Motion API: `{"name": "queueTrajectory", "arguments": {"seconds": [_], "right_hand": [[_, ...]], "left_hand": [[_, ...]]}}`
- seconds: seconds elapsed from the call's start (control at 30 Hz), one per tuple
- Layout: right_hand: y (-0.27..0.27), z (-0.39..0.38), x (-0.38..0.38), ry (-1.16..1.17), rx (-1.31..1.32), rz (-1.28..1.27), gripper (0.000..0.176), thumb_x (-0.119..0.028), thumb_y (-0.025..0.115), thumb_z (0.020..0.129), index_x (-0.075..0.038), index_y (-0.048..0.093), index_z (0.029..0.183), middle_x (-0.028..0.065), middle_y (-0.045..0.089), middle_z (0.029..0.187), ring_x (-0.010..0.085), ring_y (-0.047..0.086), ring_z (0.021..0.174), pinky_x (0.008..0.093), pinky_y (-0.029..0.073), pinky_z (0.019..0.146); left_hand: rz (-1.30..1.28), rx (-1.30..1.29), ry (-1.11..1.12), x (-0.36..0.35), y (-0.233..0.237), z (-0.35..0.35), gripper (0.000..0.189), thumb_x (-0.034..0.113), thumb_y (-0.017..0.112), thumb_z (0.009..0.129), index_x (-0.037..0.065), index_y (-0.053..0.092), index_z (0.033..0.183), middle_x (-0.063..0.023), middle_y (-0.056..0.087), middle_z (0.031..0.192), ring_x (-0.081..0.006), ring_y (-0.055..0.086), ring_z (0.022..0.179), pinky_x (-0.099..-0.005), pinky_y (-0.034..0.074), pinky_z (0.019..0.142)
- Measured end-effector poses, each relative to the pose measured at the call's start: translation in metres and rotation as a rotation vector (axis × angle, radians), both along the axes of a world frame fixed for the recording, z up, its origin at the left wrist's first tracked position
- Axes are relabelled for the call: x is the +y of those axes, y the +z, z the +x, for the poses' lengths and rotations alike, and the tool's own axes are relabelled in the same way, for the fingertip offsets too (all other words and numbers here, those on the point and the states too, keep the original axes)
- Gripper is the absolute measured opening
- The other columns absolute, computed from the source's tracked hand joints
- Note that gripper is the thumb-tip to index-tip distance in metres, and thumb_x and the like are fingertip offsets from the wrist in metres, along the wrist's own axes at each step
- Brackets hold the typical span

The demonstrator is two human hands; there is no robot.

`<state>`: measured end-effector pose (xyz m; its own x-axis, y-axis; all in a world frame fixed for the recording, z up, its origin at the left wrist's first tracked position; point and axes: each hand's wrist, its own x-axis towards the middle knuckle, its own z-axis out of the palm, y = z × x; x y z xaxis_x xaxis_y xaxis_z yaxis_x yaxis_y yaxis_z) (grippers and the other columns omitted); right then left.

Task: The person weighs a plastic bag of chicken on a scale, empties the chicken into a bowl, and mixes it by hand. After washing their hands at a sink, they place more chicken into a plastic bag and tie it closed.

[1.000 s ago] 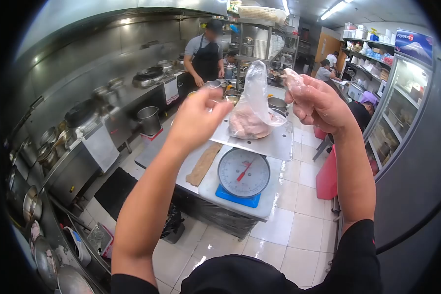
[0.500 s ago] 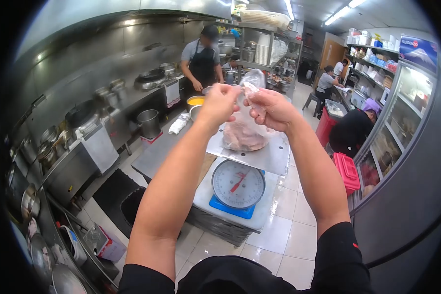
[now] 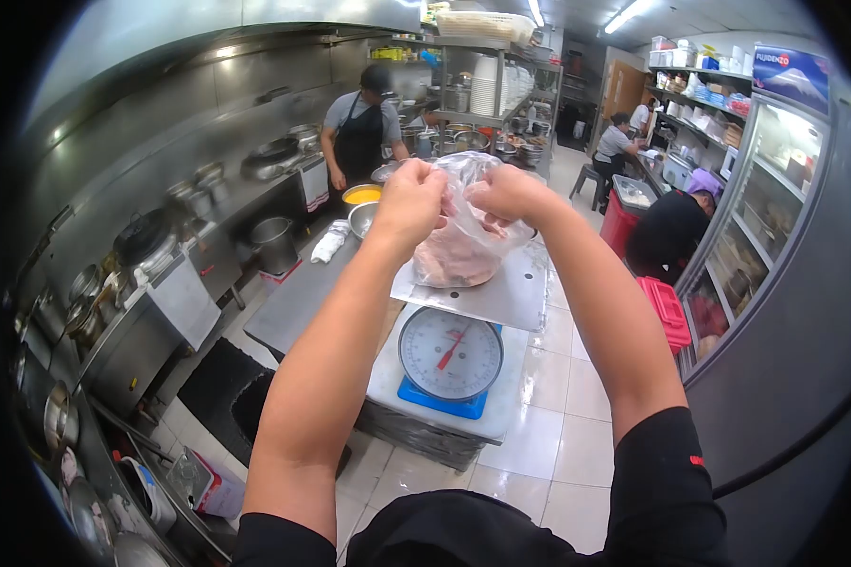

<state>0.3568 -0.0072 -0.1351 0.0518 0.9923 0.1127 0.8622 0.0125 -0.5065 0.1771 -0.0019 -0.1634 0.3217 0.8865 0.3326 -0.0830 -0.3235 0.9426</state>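
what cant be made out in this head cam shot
Head view:
- Whatever the bare right hand holds: hidden by curled fingers and folds of the clear plastic bag.
- Numerals on the round white scale dial: too small, blurred.
- Silver metal bowl's right side: behind the left forearm.

Both bare arms (image 3: 323, 378) stretch forward from short black sleeves (image 3: 667, 482), the left hand (image 3: 412, 203) curled into a pinch, the right hand (image 3: 509, 193) near it, tipped inward and curled downward.
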Motion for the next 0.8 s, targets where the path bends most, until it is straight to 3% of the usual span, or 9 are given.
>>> {"name": "queueTrajectory", "arguments": {"seconds": [0.03,0.1,0.17,0.23,0.3,0.5,0.57,0.67,0.8], "right_hand": [[0.001,0.003,0.011,-0.035,-0.22,0.006,0.041,-0.021,0.067,0.079,0.008,0.06,0.107,0.0166,0.067,0.09,0.0177,0.065,0.064,0.0293,0.052,0.057],[0.003,0.005,0.023,0.029,-0.311,0.139,0.041,-0.02,0.067,0.077,0.01,0.061,0.104,0.0215,0.067,0.088,0.0242,0.067,0.066,0.0344,0.055,0.063],[0.012,0.004,0.027,-0.058,-0.157,0.203,0.027,-0.019,0.063,0.08,0.008,0.068,0.085,0.0228,0.068,0.077,0.0285,0.069,0.069,0.038,0.056,0.067],[0.029,-0.001,0.012,0.024,0.022,0.114,0.048,-0.018,0.069,0.083,0.011,0.056,0.119,0.0189,0.068,0.094,0.0213,0.069,0.073,0.0317,0.058,0.062],[0.037,-0.002,-0.009,0.098,0.217,0.129,0.04,-0.018,0.065,0.088,0.007,0.059,0.118,0.0162,0.068,0.097,0.0207,0.069,0.078,0.03,0.058,0.066],[0.034,0.037,-0.069,0.145,0.381,0.286,0.044,-0.033,0.062,0.089,0.0,0.061,0.12,0.0064,0.066,0.099,0.0123,0.064,0.08,0.0229,0.05,0.065],[0.021,0.06,-0.088,0.066,0.344,0.379,0.042,-0.033,0.063,0.089,0.003,0.063,0.112,0.0094,0.067,0.098,0.0146,0.065,0.079,0.0255,0.053,0.066],[-0.009,0.1,-0.122,-0.07,0.345,0.357,0.043,-0.035,0.062,0.09,0.001,0.062,0.113,0.006,0.065,0.091,0.0111,0.062,0.074,0.023,0.049,0.06],[-0.073,0.162,-0.166,-0.313,0.639,0.237,0.037,-0.034,0.062,0.092,-0.005,0.06,0.115,-0.0008,0.061,0.082,0.0051,0.054,0.063,0.0176,0.039,0.049]], "left_hand": [[-0.022,-0.035,-0.023,0.002,0.0,0.0,0.013,0.021,0.053,0.094,0.007,0.054,0.096,-0.0021,0.061,0.081,-0.0123,0.062,0.07,-0.0311,0.053,0.065],[-0.071,-0.107,-0.065,0.007,-0.001,0.0,0.014,0.021,0.052,0.095,0.007,0.054,0.096,-0.0033,0.061,0.082,-0.0137,0.063,0.07,-0.0323,0.054,0.066],[-0.096,-0.133,-0.079,0.012,-0.001,0.0,0.014,0.021,0.052,0.095,0.007,0.052,0.097,-0.0056,0.062,0.085,-0.0164,0.063,0.071,-0.0348,0.055,0.068],[-0.125,-0.143,-0.086,0.016,-0.002,0.0,0.015,0.02,0.052,0.095,0.006,0.051,0.099,-0.0065,0.062,0.086,-0.0173,0.063,0.071,-0.0358,0.055,0.069],[-0.143,-0.127,-0.089,0.02,-0.004,0.0,0.016,0.021,0.052,0.095,0.006,0.05,0.101,-0.0077,0.062,0.089,-0.018,0.063,0.073,-0.0367,0.055,0.07],[-0.119,-0.049,-0.114,0.01,-0.002,0.001,0.018,0.023,0.052,0.096,0.006,0.05,0.102,-0.0077,0.063,0.094,-0.0174,0.062,0.076,-0.0362,0.054,0.072],[-0.072,0.013,-0.113,0.006,-0.002,0.0,0.033,0.036,0.06,0.092,0.006,0.052,0.103,-0.0073,0.063,0.095,-0.0151,0.062,0.076,-0.0329,0.055,0.07],[-0.007,0.122,-0.079,0.005,-0.008,-0.007,0.058,0.054,0.069,0.083,0.004,0.053,0.108,-0.0077,0.062,0.095,-0.0124,0.062,0.076,-0.0283,0.055,0.067],[0.037,0.189,-0.069,0.0,-0.016,-0.023,0.065,0.057,0.068,0.082,0.001,0.052,0.112,-0.0088,0.06,0.099,-0.0123,0.062,0.075,-0.0276,0.054,0.067]]}}
